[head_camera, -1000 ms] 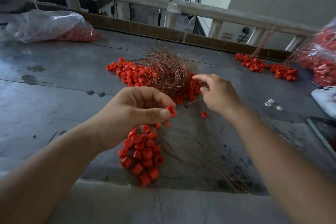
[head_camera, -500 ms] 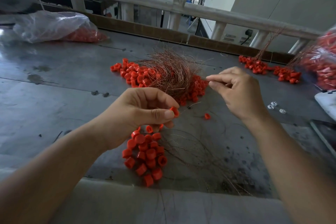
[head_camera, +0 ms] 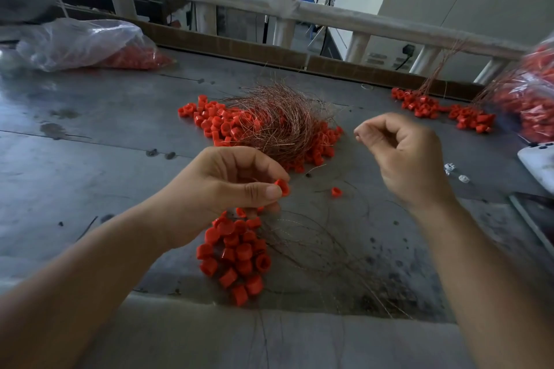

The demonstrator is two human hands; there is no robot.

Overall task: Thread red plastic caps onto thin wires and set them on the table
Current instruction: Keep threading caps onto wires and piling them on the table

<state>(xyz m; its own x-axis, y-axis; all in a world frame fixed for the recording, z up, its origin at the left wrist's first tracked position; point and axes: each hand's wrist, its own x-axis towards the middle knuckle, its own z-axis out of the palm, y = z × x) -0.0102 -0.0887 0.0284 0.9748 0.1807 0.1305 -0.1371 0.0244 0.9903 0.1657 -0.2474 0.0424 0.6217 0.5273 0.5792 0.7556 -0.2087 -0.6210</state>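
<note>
My left hand (head_camera: 221, 189) pinches one red cap (head_camera: 282, 186) between thumb and forefinger, above a cluster of threaded red caps (head_camera: 236, 255) with thin wires trailing right. My right hand (head_camera: 404, 159) is raised to the right, thumb and forefinger pinched together as if on a thin wire; the wire itself is too fine to make out. A tangle of copper wires (head_camera: 281, 123) lies on a heap of loose red caps (head_camera: 215, 123) behind both hands. One stray cap (head_camera: 336, 191) sits on the table between the hands.
Grey metal table (head_camera: 90, 159). Plastic bag of caps (head_camera: 90, 45) at back left, another bag (head_camera: 533, 99) at right. Finished threaded bunches (head_camera: 443, 111) at back right. A white object (head_camera: 539, 162) and small white bits (head_camera: 455, 172) at the right edge. Railing (head_camera: 269, 3) behind.
My right hand has drawn back from the wire tangle, moving right and up with fingers pinched. My left hand holds the same cap in about the same place.
</note>
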